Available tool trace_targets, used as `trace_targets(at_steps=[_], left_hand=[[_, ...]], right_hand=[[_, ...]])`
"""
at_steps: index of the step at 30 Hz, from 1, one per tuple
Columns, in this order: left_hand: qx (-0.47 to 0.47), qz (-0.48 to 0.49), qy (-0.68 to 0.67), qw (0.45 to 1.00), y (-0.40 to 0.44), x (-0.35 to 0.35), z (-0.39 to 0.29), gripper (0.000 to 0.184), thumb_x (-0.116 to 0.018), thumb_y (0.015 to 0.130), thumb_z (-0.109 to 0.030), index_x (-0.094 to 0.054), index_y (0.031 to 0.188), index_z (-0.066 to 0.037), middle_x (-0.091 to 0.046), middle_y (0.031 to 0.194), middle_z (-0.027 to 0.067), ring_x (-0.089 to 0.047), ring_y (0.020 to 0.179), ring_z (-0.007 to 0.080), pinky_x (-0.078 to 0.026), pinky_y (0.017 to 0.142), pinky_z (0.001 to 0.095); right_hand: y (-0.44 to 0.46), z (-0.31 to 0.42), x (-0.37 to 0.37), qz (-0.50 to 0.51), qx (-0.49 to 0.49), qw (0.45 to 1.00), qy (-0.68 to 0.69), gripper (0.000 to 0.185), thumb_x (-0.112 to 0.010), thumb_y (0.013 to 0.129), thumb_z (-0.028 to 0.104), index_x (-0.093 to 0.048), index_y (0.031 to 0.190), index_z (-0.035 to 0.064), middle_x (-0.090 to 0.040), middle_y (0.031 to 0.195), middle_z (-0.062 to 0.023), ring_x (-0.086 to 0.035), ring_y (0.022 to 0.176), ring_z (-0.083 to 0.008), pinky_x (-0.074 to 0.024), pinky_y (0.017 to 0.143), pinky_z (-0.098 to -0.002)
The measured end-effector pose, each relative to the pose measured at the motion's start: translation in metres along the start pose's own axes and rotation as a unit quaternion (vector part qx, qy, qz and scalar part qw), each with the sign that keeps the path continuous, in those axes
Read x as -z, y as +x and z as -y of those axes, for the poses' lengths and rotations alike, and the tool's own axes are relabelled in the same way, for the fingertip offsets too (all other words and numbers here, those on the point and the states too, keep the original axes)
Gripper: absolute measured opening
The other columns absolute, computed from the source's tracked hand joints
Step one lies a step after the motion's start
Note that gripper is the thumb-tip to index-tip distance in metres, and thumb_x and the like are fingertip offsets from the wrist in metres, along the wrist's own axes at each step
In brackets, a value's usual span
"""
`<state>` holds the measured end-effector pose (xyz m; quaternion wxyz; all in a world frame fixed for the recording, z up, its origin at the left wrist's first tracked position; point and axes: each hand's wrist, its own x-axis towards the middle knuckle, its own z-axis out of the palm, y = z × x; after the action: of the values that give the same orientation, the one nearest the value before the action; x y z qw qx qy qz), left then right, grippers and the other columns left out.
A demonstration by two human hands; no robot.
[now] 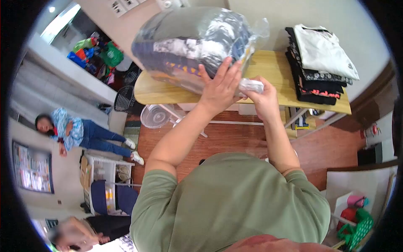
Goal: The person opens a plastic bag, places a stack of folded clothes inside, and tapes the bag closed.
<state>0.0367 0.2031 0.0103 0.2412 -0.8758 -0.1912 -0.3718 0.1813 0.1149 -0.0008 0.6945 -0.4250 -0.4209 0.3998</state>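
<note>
A large clear plastic bag (184,46), packed with folded dark, white and patterned clothes, lies on its side on the wooden table (268,63). My left hand (221,86) rests flat against the bag's near side, its fingers spread. Just right of it, my right hand (266,98) is closed around a bunched, whitish clear piece of plastic (251,86). Whether that piece is the bag's own end or something separate, I cannot tell. A loose, crumpled plastic tip (261,28) sticks out at the bag's upper right.
A stack of folded clothes (317,63), a white shirt on top, occupies the table's right end. Under its left edge stands a fan (156,116). One person (69,126) in a blue patterned top is at the left; another person (84,233) is at lower left, near a white shelf (110,168).
</note>
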Motion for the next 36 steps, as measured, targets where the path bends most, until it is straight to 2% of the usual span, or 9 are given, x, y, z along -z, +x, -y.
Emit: trace_targets(at_steps=[4, 6, 9, 14, 16, 17, 25, 31, 36], left_hand=[[0.007, -0.069, 0.035, 0.997, 0.005, -0.012, -0.003, 0.01, -0.059, 0.082, -0.023, -0.062, 0.084, -0.013, -0.059, 0.125, -0.0044, -0.042, 0.134, 0.019, 0.009, 0.107, 0.0702], [0.003, -0.053, 0.044, 0.998, 0.005, -0.008, -0.004, 0.01, -0.057, 0.084, -0.021, -0.062, 0.085, -0.013, -0.06, 0.124, -0.004, -0.042, 0.134, 0.0183, 0.008, 0.108, 0.0695], [-0.018, -0.03, 0.004, 0.999, 0.006, 0.0, 0.0, 0.011, -0.055, 0.085, -0.019, -0.065, 0.087, -0.013, -0.06, 0.123, -0.004, -0.043, 0.133, 0.016, 0.005, 0.11, 0.0675], [-0.051, 0.028, 0.003, 0.998, 0.012, 0.019, 0.01, 0.011, -0.064, 0.081, -0.02, -0.067, 0.089, -0.013, -0.059, 0.126, -0.004, -0.042, 0.134, 0.0147, 0.004, 0.111, 0.067], [-0.074, 0.008, -0.014, 0.997, 0.009, 0.016, 0.015, 0.01, -0.066, 0.079, -0.019, -0.067, 0.088, -0.013, -0.058, 0.128, -0.0044, -0.041, 0.135, 0.0143, 0.004, 0.111, 0.0667], [-0.083, -0.002, -0.02, 0.996, 0.007, 0.015, 0.018, 0.01, -0.067, 0.079, -0.019, -0.067, 0.087, -0.013, -0.058, 0.129, -0.0046, -0.04, 0.135, 0.0142, 0.005, 0.111, 0.0665], [0.081, 0.159, -0.065, 0.982, 0.04, 0.046, -0.002, 0.012, -0.063, 0.076, -0.008, -0.072, 0.071, -0.014, -0.052, 0.134, -0.0041, -0.025, 0.142, 0.0302, 0.005, 0.101, 0.0765], [0.005, 0.088, -0.048, 0.995, 0.029, 0.034, 0.013, 0.005, -0.072, 0.072, -0.016, -0.072, 0.076, -0.019, -0.057, 0.125, -0.0098, -0.028, 0.141, 0.0261, 0.005, 0.103, 0.0724], [0.024, -0.01, -0.09, 0.996, 0.018, 0.026, 0.012, 0.005, -0.069, 0.072, -0.013, -0.068, 0.073, -0.019, -0.052, 0.128, -0.0079, -0.026, 0.139, 0.0295, 0.005, 0.106, 0.07]], right_hand=[[-0.026, -0.013, -0.007, -0.078, 0.304, 0.94, -0.133, 0.027, -0.07, 0.079, 0.0, -0.063, 0.105, -0.0041, -0.064, 0.099, -0.0122, -0.062, 0.084, -0.0169, -0.0517, 0.068, -0.0302], [-0.033, 0.0, -0.001, -0.03, 0.536, 0.73, -0.423, 0.037, -0.069, 0.076, -0.003, -0.063, 0.113, -0.0026, -0.063, 0.101, -0.0137, -0.062, 0.083, -0.0206, -0.0523, 0.069, -0.0318], [-0.001, -0.011, 0.009, 0.048, 0.489, 0.714, -0.499, 0.053, -0.066, 0.07, -0.006, -0.064, 0.121, 0.0046, -0.061, 0.095, -0.0147, -0.062, 0.079, -0.0268, -0.0521, 0.066, -0.0338], [0.025, -0.012, 0.025, 0.03, 0.426, 0.794, -0.432, 0.012, -0.057, 0.086, 0.007, -0.064, 0.093, 0.0006, -0.058, 0.072, -0.0069, -0.057, 0.063, -0.02, -0.0482, 0.056, -0.0314], [0.03, -0.031, 0.035, 0.103, -0.018, 0.986, -0.129, 0.016, -0.056, 0.092, 0.015, -0.064, 0.091, 0.0017, -0.061, 0.074, -0.0059, -0.056, 0.063, -0.0178, -0.0458, 0.054, -0.0287], [0.031, -0.032, 0.037, 0.13, -0.244, 0.96, 0.051, 0.02, -0.055, 0.095, 0.019, -0.064, 0.09, 0.0022, -0.062, 0.075, -0.0054, -0.056, 0.063, -0.0167, -0.0446, 0.053, -0.0274], [0.002, -0.034, -0.002, 0.021, 0.365, 0.91, -0.194, 0.015, -0.065, 0.087, 0.007, -0.064, 0.099, -0.0027, -0.067, 0.094, -0.0083, -0.063, 0.072, -0.0178, -0.0509, 0.056, -0.0295], [0.016, -0.049, 0.0, 0.04, 0.12, 0.978, -0.164, 0.015, -0.06, 0.092, 0.008, -0.062, 0.101, -0.0032, -0.066, 0.088, -0.0071, -0.061, 0.065, -0.0148, -0.0475, 0.05, -0.0255], [0.0, -0.026, 0.003, 0.121, -0.045, 0.97, 0.208, 0.023, -0.055, 0.094, 0.012, -0.059, 0.112, -0.0019, -0.065, 0.088, -0.0086, -0.055, 0.057, -0.0135, -0.043, 0.045, -0.023]])
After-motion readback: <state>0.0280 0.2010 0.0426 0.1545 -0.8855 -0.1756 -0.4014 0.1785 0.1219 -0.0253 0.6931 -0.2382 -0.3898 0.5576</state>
